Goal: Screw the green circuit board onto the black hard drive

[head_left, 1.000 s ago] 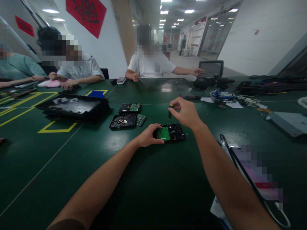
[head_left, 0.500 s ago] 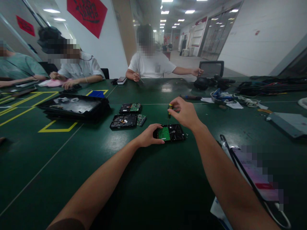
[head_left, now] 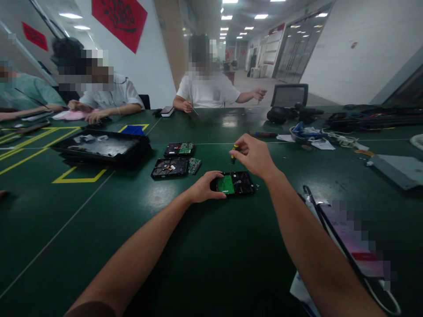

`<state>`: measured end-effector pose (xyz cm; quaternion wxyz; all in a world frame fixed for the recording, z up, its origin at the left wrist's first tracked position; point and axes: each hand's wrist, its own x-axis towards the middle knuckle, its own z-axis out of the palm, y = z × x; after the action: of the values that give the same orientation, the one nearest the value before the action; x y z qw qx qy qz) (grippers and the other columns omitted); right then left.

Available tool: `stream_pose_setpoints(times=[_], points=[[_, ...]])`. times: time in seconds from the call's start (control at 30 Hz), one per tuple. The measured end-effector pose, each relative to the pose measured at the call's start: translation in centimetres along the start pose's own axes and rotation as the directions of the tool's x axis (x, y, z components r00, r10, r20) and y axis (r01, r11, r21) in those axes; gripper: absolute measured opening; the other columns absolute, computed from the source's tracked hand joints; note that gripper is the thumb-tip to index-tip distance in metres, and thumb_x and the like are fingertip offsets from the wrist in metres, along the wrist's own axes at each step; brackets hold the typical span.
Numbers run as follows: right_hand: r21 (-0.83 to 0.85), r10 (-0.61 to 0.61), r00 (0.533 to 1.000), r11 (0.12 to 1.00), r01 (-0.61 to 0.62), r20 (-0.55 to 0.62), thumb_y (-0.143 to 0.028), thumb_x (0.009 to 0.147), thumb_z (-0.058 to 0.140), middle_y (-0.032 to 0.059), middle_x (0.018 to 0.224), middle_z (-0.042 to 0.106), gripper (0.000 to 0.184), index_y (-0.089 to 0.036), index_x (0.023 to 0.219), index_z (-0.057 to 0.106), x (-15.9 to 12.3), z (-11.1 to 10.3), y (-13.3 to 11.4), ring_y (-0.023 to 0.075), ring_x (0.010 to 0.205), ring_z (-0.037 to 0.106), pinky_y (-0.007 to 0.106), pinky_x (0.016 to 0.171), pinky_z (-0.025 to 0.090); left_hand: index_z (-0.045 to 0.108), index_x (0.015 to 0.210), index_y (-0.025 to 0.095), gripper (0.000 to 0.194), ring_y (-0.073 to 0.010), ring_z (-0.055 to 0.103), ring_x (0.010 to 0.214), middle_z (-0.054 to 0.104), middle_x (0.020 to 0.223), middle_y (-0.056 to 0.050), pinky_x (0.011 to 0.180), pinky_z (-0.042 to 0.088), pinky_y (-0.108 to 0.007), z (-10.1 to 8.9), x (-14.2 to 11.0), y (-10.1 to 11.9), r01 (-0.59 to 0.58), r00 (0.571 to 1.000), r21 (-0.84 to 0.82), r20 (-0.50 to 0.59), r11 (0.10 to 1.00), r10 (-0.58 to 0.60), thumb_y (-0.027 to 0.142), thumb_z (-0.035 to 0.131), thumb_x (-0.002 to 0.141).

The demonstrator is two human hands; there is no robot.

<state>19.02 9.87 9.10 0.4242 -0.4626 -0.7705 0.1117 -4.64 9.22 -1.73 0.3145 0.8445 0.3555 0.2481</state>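
L hand (head_left: 209, 187) clamps L end of hard drive (head_left: 243, 182), flat on green table (head_left: 198, 246), thumb & fingers on opp. edges; R hand (head_left: 256, 154) pinches upright screwdriver (head_left: 234, 154) over its green circuit board (head_left: 226, 184).

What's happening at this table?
A person's left hand steadies a hard drive by its green-board end. Their right hand holds a yellow-and-black screwdriver upright over it, shaft pointing down at the board's edge. Two more drives and a loose circuit board lie nearby.
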Motion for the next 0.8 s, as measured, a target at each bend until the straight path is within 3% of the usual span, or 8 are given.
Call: stream_pose_setpoints(times=[0.57, 0.8], points=[[-0.023, -0.028, 0.998, 0.999, 0.029, 0.052, -0.031, 0.083, 0.071, 0.0042, 0.095, 0.068, 0.019, -0.025, 0.093, 0.056, -0.05, -0.53, -0.85, 0.0219, 0.088, 0.066, 0.038, 0.077, 0.055, 0.054, 0.136, 0.025, 0.081, -0.0309, 0.048, 0.137, 0.05, 0.149, -0.012, 0.116, 0.037, -0.049, 0.0, 0.01, -0.26, 0.022, 1.0, -0.025, 0.002, 0.999, -0.022, 0.05, 0.086, 0.066], [-0.003, -0.04, 0.994, 0.999, 0.041, 0.098, -0.021, 0.083, 0.065, 0.0056, 0.103, 0.069, 0.019, -0.023, 0.1, 0.058, -0.13, -0.85, -0.9, 0.0212, 0.086, 0.067, 0.039, 0.079, 0.055, 0.053, 0.138, 0.025, 0.081, -0.0309, 0.045, 0.139, 0.05, 0.149, -0.012, 0.118, 0.035, -0.049, -0.04, 0.06, -0.27, -0.011, 1.0, 0.009, 0.011, 1.0, 0.011, 0.051, 0.084, 0.068]])
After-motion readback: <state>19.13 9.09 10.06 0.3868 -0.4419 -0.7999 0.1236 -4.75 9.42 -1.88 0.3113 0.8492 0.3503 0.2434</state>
